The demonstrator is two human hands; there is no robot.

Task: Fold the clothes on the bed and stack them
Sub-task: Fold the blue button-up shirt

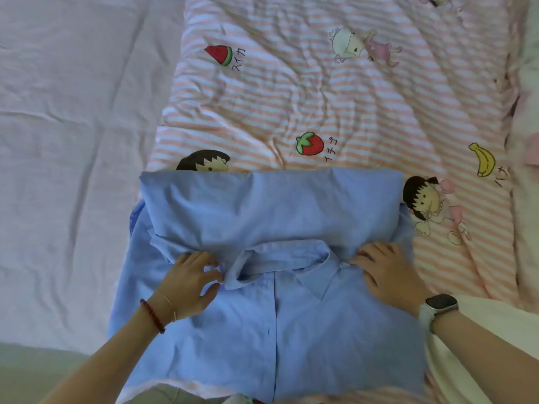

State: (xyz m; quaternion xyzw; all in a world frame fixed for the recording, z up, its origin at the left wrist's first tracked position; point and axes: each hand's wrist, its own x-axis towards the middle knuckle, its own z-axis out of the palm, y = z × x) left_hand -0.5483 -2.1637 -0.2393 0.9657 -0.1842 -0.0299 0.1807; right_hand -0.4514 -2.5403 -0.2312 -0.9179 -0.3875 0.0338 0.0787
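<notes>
A blue shirt (pixel 262 287) lies on the striped quilt (pixel 320 97) at the near edge of the bed, collar (pixel 309 275) up and front placket visible. Its far part is doubled over toward the collar, forming a straight fold line at the far edge; judged from this, the fold is partly complete. The left hand (pixel 189 284) rests on the shirt just left of the collar, fingers curled into the cloth and apparently pinching a flap. The right hand (pixel 388 275) lies flat to the right of the collar, fingers fairly straight, pressing the cloth down. Remaining work, as far as visible: a further fold to reduce the shirt, then stacking. A cream garment (pixel 466 345) lies beside the right forearm. No finished stack is in view.
</notes>
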